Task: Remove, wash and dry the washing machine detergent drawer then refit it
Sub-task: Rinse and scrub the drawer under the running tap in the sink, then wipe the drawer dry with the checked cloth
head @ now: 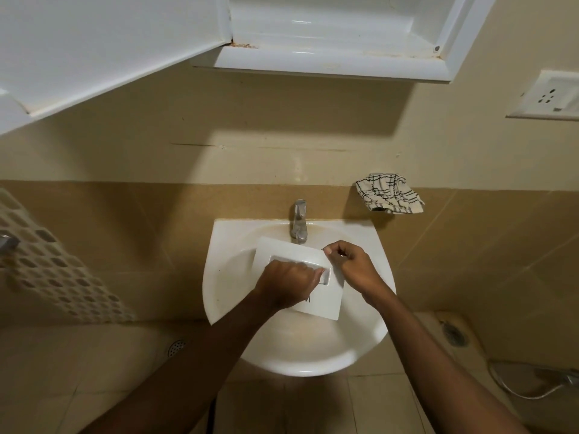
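Room: beige tiled wall (pixel 282 158) is filling the background, with a white sink (pixel 219 245) sitting against it, seen from above.
Tap (pixel 299 220): is standing at the back of the sink, its spout pointing over the basin; I cannot tell whether water is running.
Drawer (pixel 326 300): is being held over the basin, just in front of the tap, tilted, with its flat white front and recessed handle facing up.
Left hand (pixel 286 285): is gripping the drawer, fingers curled into the handle recess, knuckles up.
Right hand (pixel 351 264): is pinching the drawer's upper right edge between thumb and forefinger, the other fingers curling loosely behind.
Arms: both bare forearms are reaching in from the bottom, crossing the sink's front rim.
Cloth (pixel 390 193): white with dark checks, is hanging bunched on the wall up and right of the sink, well apart from both hands.
Cabinet (pixel 329 36): is hanging above the sink with its door (pixel 94 48) swinging open to the left.
Socket (pixel 548 95): is sitting on the wall at far right.
Floor: a drain (pixel 177 347) is showing left of the sink, a hose (pixel 532 386) lying at lower right.
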